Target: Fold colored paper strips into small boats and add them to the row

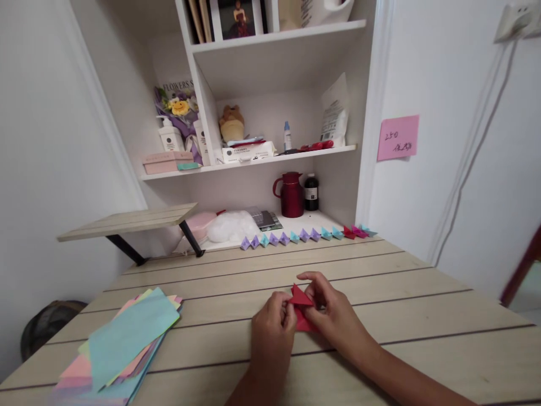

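Note:
A piece of folded red paper [302,320] is between my two hands, just above or on the striped wooden table [211,338]. My left hand [275,327] pinches its left edge with thumb and fingertips. On the other side my right hand [332,310] grips the paper between thumb and fingers, with the index finger raised and curved. One red flap points up between the hands. Part of the paper is hidden behind my fingers.
A pile of coloured paper sheets [131,338] lies at the left. Along the table's back edge runs a row of small folded paper boats [304,235]. A small raised shelf [131,221] stands back left; behind are a dark red jug [291,196] and white shelving [274,45].

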Demonstrator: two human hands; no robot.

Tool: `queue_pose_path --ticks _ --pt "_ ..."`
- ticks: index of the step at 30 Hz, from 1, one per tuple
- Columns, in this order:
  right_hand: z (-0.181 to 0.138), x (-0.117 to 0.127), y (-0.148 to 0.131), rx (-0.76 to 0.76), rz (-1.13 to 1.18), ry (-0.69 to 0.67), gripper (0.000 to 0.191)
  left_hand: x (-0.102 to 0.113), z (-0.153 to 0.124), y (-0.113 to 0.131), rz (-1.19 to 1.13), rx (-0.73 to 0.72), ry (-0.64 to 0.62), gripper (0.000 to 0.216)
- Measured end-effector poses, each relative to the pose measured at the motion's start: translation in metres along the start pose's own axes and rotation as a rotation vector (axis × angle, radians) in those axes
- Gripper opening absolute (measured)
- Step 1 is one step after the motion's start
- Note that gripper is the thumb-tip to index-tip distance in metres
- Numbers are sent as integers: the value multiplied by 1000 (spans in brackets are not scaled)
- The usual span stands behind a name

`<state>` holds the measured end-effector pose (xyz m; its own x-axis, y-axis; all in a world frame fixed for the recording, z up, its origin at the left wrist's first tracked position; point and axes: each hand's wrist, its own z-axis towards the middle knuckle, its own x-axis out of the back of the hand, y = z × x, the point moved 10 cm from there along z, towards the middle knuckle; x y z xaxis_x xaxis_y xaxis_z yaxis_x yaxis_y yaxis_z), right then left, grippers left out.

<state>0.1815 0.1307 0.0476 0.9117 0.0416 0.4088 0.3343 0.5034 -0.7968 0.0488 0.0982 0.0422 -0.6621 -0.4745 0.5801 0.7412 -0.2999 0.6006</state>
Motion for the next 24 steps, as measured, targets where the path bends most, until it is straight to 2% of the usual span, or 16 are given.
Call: queue_pose_path --ticks 5,8,12,15,17,19,21,24 --pt "-1 -9 -7 109 -118 -84 28 -10 -2 -1 80 -5 -102 21" --pt "-1 -9 -10 145 -136 -101 31 -8 0 -4 92 10 -88 17" --pt "0 18 -17 140 -134 47 35 9 4 -17 110 115 45 14" --pt "-5 39 -19 64 -94 156 16 22 7 -24 159 177 123 12" --pt "-8 31 -21 46 -73 78 32 28 8 -29 172 213 146 11" --pt "-12 12 -19 3 -21 -70 38 30 8 -34 154 242 154 10" --pt "-17 -10 -13 -63 55 -201 31 31 8 -36 89 245 161 11" --pt "-16 -24 -13 -66 110 -246 18 25 8 -34 -62 197 151 14"
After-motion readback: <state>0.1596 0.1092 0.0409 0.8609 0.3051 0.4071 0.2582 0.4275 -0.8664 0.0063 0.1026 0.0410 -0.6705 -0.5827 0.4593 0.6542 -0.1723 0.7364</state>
